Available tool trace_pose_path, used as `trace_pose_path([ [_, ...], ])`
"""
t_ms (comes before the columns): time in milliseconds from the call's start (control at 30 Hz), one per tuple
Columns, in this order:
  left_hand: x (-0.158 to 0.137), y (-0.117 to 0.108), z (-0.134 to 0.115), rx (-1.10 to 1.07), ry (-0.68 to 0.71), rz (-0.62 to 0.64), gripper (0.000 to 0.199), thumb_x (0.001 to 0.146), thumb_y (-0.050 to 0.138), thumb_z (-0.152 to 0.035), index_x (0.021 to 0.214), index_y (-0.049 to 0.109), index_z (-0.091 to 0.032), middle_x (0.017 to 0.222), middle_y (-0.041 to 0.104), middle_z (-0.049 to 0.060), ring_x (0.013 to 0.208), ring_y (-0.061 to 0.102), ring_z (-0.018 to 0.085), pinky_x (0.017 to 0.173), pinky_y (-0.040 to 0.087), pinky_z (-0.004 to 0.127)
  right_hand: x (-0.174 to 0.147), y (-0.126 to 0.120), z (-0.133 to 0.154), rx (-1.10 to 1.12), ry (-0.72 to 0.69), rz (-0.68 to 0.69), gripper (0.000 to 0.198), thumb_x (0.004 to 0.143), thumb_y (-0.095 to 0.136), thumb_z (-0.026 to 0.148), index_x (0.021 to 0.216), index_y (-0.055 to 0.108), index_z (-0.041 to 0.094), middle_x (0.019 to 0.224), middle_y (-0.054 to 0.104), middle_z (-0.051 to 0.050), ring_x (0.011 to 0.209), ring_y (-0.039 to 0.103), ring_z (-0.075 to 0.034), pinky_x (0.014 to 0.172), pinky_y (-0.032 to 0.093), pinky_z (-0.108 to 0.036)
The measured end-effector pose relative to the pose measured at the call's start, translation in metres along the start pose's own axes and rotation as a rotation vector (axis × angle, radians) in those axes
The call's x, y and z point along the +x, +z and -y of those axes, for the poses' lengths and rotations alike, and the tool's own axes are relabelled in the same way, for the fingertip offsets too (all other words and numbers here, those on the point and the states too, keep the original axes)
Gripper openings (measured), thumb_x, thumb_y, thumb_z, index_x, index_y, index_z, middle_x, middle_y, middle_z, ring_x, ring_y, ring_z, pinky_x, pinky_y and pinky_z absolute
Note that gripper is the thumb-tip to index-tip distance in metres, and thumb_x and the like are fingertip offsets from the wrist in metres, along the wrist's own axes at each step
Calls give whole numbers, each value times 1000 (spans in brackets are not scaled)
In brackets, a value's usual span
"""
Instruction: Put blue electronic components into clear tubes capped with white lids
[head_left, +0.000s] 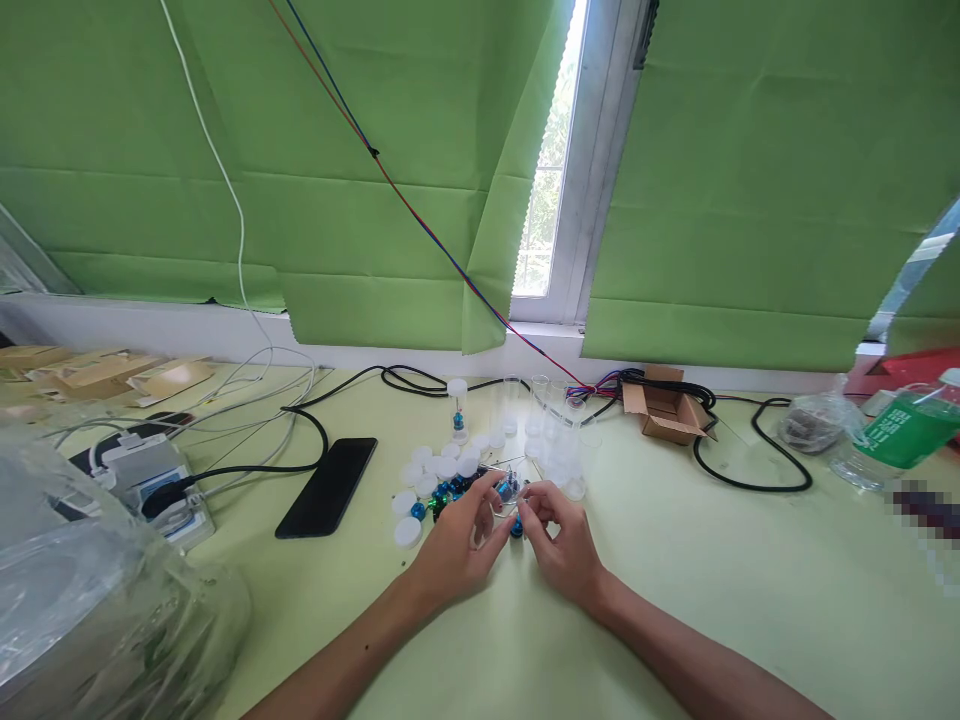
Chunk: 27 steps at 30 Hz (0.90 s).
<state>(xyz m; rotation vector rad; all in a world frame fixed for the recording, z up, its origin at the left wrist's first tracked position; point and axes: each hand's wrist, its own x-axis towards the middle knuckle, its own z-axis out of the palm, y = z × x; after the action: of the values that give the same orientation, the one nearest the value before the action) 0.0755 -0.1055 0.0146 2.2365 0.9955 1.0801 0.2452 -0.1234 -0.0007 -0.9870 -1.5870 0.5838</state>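
My left hand (466, 540) is over the front of a pile of small parts, its thumb and forefinger apart. My right hand (561, 538) faces it with thumb and forefinger pinched together; whatever lies between those fingertips is too small to make out. A small blue part (517, 527) sits between the two hands. Several blue, green and black small parts (439, 503) lie beside my left hand, partly hidden by it. White round caps (407, 532) are scattered to the left, and clear plastic tubes (538, 410) stand behind the hands. One capped tube (459, 415) has a blue part inside.
A black phone (327, 488) lies to the left, near a power strip (176, 500) with cables. A clear plastic bag (105, 600) fills the near left. An open cardboard box (667, 410), black cable (757, 485) and green-labelled bottle (900, 435) are on the right.
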Motion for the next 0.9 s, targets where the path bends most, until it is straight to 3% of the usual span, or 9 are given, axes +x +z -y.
trace_pose_path([
  [333,-3,0,1,16,41,18,44,93,52,-26,134,36,-25,88,59,0,63,55,11,60,49,25,3,-1,3,17,61,-3,24,93,53,35,76,54,17,63,53,1,55,48,-11,51,41,-22],
  [567,-1,-1,2,39,36,11,42,93,52,-29,132,38,-24,87,59,0,61,53,11,58,47,24,18,-8,18,-15,163,54,31,92,52,37,67,49,18,53,42,5,46,37,-8,44,30,-21],
  [900,-1,1,5,35,-23,-41,42,93,52,-31,132,38,-27,87,58,-1,58,51,9,54,44,22,41,-34,51,-52,139,34,30,93,54,37,70,55,18,58,51,3,47,47,-9,47,38,-21],
])
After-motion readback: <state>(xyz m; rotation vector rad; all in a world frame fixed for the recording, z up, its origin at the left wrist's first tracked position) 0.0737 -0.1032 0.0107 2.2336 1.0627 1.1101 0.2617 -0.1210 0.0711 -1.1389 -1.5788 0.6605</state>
